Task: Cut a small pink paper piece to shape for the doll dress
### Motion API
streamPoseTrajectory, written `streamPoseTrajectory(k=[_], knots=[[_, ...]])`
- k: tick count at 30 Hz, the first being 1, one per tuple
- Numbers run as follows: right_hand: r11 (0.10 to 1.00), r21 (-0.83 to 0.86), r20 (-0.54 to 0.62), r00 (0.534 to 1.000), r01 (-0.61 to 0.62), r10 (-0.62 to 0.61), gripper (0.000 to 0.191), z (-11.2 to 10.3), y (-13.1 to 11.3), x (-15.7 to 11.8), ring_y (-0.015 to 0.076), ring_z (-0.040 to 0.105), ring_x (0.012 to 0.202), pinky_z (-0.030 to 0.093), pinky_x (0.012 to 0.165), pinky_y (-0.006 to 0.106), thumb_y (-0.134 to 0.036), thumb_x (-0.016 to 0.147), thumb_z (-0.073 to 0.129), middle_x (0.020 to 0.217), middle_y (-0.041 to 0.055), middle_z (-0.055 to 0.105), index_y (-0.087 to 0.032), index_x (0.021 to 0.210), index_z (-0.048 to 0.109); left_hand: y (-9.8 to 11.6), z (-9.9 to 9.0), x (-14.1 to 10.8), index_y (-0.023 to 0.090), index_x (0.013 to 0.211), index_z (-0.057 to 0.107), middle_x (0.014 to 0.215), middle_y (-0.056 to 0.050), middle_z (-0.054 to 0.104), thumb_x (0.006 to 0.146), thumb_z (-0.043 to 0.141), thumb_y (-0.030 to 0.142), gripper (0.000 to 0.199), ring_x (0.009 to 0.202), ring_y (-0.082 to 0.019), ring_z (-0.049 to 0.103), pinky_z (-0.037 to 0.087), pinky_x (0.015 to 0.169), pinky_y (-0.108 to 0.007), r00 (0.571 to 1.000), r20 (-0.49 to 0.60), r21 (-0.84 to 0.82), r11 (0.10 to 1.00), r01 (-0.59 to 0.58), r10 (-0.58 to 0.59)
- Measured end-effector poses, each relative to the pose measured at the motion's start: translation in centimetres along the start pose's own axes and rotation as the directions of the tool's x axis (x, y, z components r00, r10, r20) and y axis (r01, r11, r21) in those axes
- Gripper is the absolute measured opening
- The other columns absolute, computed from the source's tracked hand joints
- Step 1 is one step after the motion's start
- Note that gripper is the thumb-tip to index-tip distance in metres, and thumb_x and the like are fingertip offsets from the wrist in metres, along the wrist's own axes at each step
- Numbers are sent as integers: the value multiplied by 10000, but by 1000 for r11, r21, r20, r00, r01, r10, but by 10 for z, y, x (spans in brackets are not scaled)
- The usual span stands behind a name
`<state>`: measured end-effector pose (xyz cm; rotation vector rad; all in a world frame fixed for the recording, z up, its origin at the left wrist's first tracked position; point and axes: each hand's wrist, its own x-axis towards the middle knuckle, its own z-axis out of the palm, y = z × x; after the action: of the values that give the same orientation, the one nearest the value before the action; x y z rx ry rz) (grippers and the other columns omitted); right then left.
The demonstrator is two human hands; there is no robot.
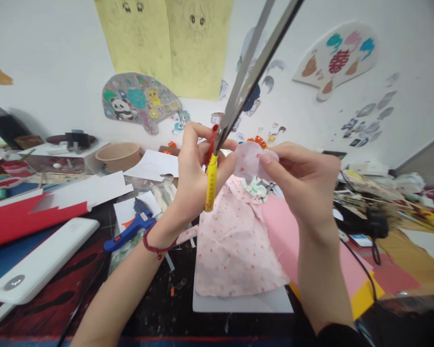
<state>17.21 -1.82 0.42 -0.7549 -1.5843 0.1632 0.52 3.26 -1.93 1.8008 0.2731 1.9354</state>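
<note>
Scissors with a yellow sleeve and red on the handle hang from my left hand, blades pointing up and away. Its thumb and forefinger also pinch the left edge of a small pale pink piece with red dots. The right side of that piece is pinched by my right hand, thumb in front. Below both hands, a pink dotted fabric dress shape lies on a white sheet. Part of the scissors' handle is hidden by my left fingers.
A blue glue gun and a white power bank lie at the left, near red card. Pink paper lies under my right forearm. A black cable crosses the right side. A round tan container stands behind.
</note>
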Motion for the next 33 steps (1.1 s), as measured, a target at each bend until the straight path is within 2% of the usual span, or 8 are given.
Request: streamPoseTrajectory(k=[5, 9, 13, 15, 19, 24, 33], knots=[[1000, -10, 6, 1000, 5, -5, 84, 1, -1, -1, 124, 613, 660, 516, 602, 286, -279, 853, 760, 734, -10, 706, -246, 776, 765, 5, 3, -2, 254, 920, 454, 832, 31, 623, 717, 910, 300, 501, 609, -104, 574, 405, 506, -279, 999, -38, 16, 1000, 16, -15], [1000, -13, 23, 1000, 18, -18, 74, 0, -2, -1, 125, 621, 672, 519, 609, 288, -261, 852, 761, 751, -7, 716, -249, 780, 762, 4, 2, -3, 252, 928, 455, 815, 43, 629, 700, 919, 260, 516, 573, -89, 526, 415, 515, -269, 1000, -27, 26, 1000, -2, 3], [1000, -19, -9, 1000, 22, -22, 91, -1, 1, 0, 121, 618, 660, 519, 604, 289, -298, 853, 767, 739, -12, 711, -255, 774, 760, 1, 0, -1, 249, 955, 451, 891, 16, 674, 807, 839, 267, 415, 578, -87, 527, 406, 528, -276, 999, -26, 30, 999, -45, 46], [1000, -24, -28, 999, 19, -20, 105, -1, 1, 0, 122, 614, 658, 515, 600, 289, -309, 849, 772, 729, -13, 707, -252, 762, 759, 2, 0, -1, 252, 964, 432, 919, 8, 692, 846, 802, 270, 389, 592, -89, 530, 399, 543, -278, 993, -64, 74, 993, -89, 94], [1000, -16, -30, 999, -11, 10, 114, 0, -1, 0, 134, 618, 668, 515, 604, 301, -317, 852, 769, 733, -2, 712, -255, 757, 762, 6, 2, -1, 255, 964, 420, 886, 27, 650, 773, 867, 336, 493, 592, -88, 526, 399, 560, -280, 977, -145, 128, 982, -140, 158], [998, -40, -12, 999, -42, 42, 162, 2, -5, -1, 155, 618, 671, 516, 595, 317, -365, 866, 747, 750, 14, 721, -247, 755, 759, 4, 4, -5, 264, 944, 418, 868, 10, 644, 691, 913, 434, 581, 573, -106, 479, 350, 523, -300, 987, -95, 162, 980, -112, 129], [996, 0, 115, 989, -94, 93, 144, 5, -5, -3, 128, 647, 708, 517, 603, 268, -271, 916, 689, 796, 10, 743, -239, 841, 808, 4, 10, -8, 262, 950, 432, 899, 6, 616, 722, 888, 453, 544, 579, -97, 492, 393, 514, -299, 986, -75, 188, 973, -134, 150]])
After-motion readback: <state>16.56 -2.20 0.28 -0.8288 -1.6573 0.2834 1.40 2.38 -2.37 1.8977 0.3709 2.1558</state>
